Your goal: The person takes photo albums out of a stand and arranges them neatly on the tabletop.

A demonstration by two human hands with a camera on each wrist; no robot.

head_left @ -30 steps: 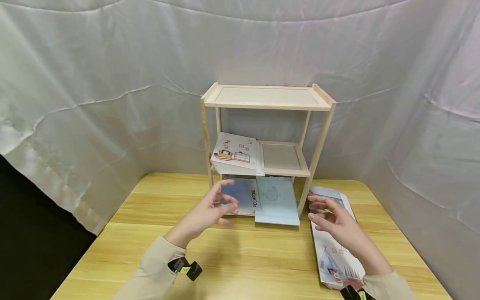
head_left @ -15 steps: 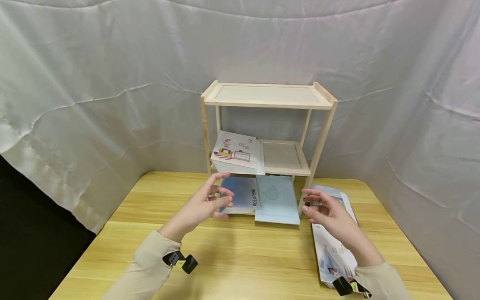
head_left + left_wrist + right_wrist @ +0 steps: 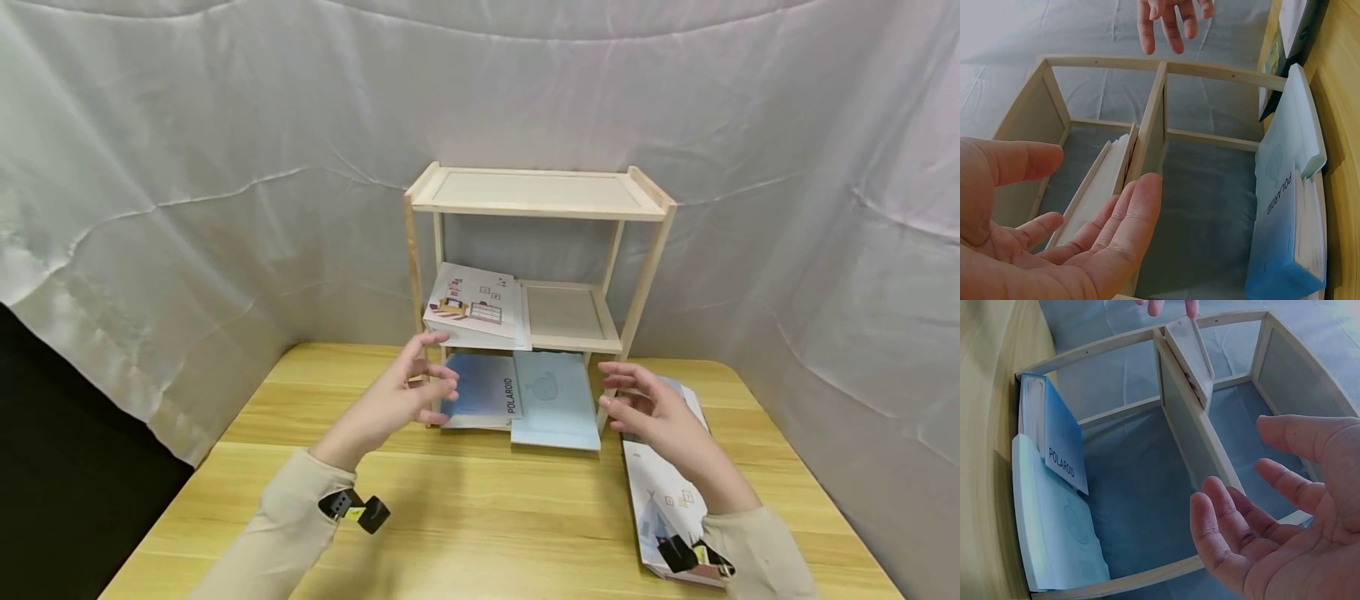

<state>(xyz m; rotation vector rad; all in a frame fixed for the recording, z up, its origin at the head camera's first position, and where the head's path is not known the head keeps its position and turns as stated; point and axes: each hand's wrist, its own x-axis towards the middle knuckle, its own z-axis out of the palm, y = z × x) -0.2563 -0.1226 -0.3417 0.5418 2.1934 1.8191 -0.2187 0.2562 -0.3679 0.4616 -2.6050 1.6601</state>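
Note:
My left hand [image 3: 393,404] hovers in front of the left side of a wooden shelf [image 3: 536,193], fingers relaxed and apart, holding nothing. On the other side my right hand [image 3: 663,429] is raised likewise, palm inward, over part of a stack of books [image 3: 663,492] on the table. The bottom level holds a blue book marked POLAROID [image 3: 480,387] and, overlapping it at the right, a pale blue book [image 3: 557,400]. White illustrated books [image 3: 476,304] lie on the left of the middle shelf. In the left wrist view, the fingers [image 3: 1125,231] are spread before the shelf.
The shelf stands at the back of a wood-grain table [image 3: 480,517]. Grey cloth [image 3: 300,208] hangs behind and on both sides. A black area [image 3: 67,475] shows beyond the table's left edge. Small black devices [image 3: 360,510] are strapped at the wrists.
Both hands have shifted slightly left and upward in the head view, still empty. The books and the shelf stay where they were.

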